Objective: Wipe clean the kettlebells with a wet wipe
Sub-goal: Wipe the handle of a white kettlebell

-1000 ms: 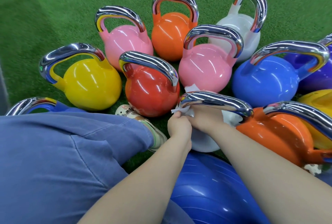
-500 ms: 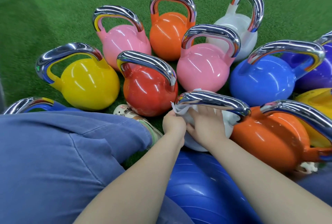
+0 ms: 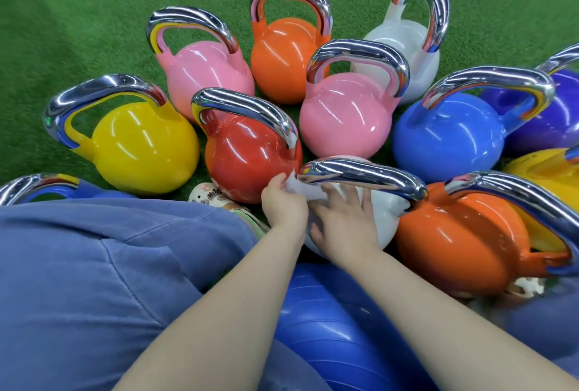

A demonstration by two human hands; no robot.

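Observation:
A white kettlebell (image 3: 380,224) with a chrome handle (image 3: 363,176) stands just in front of me. My left hand (image 3: 283,205) pinches a white wet wipe (image 3: 302,188) at the left end of that handle. My right hand (image 3: 343,218) lies with spread fingers on the white body below the handle, touching the wipe's edge. Around it stand a red kettlebell (image 3: 247,155), a yellow one (image 3: 144,146), two pink ones (image 3: 344,114) (image 3: 203,74), a blue one (image 3: 448,136) and an orange one (image 3: 460,234).
Farther back stand an orange kettlebell (image 3: 282,55), a white one (image 3: 404,42) and a purple one (image 3: 548,118) on green turf (image 3: 78,14). A blue exercise ball (image 3: 338,321) sits under my arms. My blue-trousered knee (image 3: 94,265) and shoe (image 3: 213,198) are at left.
My right hand slid out from under the handle and now lies spread on the white body. The left hand moved up with the wipe to the handle's left end.

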